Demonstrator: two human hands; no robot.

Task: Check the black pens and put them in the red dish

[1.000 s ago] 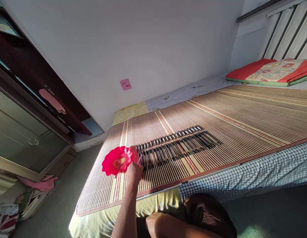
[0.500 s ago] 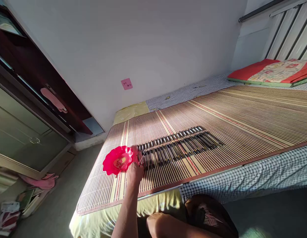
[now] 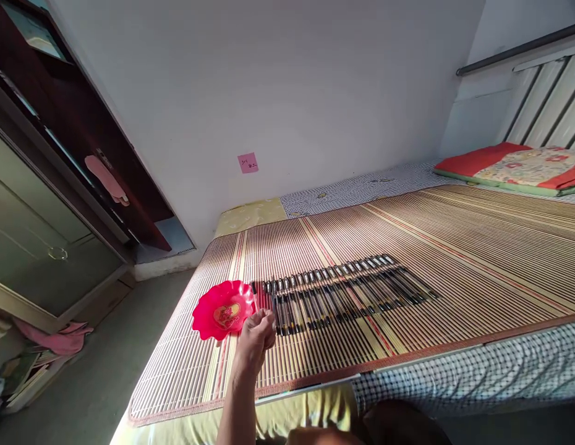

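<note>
My left hand (image 3: 256, 334) is closed in a fist around a pen (image 3: 256, 300), whose black end sticks up above the fingers. The fist is at the right rim of a red dish with a wavy edge (image 3: 206, 312), which has a yellow heart-shaped print. To the right of the hand, a long row of black-capped pens (image 3: 336, 295) lies side by side on a striped bamboo mat (image 3: 315, 364). Only a blurred bit of my right hand (image 3: 318, 436) shows at the bottom edge, its fingers hidden.
The mat covers a bed with a checked sheet (image 3: 510, 364) and yellow cloth (image 3: 310, 408). A folded red floral quilt (image 3: 514, 167) lies at the far right. A pink note (image 3: 248, 163) is on the wall behind. At left are a dark door (image 3: 97, 136) and a glass-panelled cabinet (image 3: 37, 228).
The pen in my left hand has turned from leaning right to nearly upright beside the dish. My right hand has dropped mostly out of view. The camera view has tilted upward.
</note>
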